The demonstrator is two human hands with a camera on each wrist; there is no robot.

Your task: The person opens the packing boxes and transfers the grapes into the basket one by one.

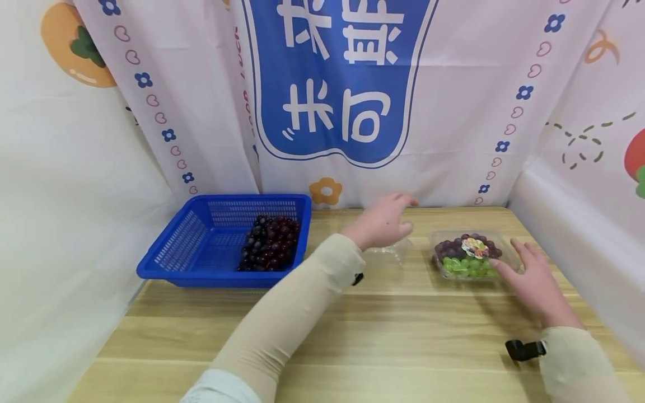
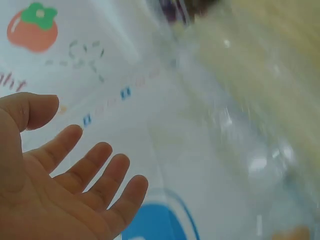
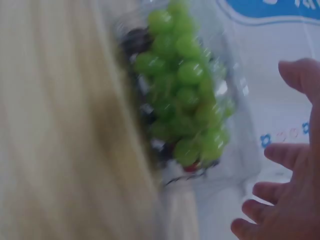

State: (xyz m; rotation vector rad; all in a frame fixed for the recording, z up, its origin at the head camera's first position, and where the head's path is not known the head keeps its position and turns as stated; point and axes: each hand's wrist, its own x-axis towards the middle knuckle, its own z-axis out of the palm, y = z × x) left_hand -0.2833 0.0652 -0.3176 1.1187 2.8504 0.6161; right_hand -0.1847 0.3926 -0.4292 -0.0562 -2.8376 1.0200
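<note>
My left hand (image 1: pixel 383 221) reaches over a clear plastic container (image 1: pixel 395 252) at the back of the table. Its fingers are spread and hold nothing in the left wrist view, where the clear plastic (image 2: pixel 235 125) is blurred beside them. A clear plastic box of grapes (image 1: pixel 466 266) with a round sticker stands to the right, dark grapes behind and green grapes (image 3: pixel 187 90) in front. My right hand (image 1: pixel 536 285) is at the box's right end, its fingers extended. In the right wrist view these fingers appear apart from the box.
A blue plastic basket (image 1: pixel 171 274) stands at the back left of the wooden table (image 1: pixel 403 347). Inside, at its right side, lie dark grapes (image 1: pixel 269 243). Printed cloth (image 1: pixel 453 112) hangs behind the table, and white cloth covers both sides.
</note>
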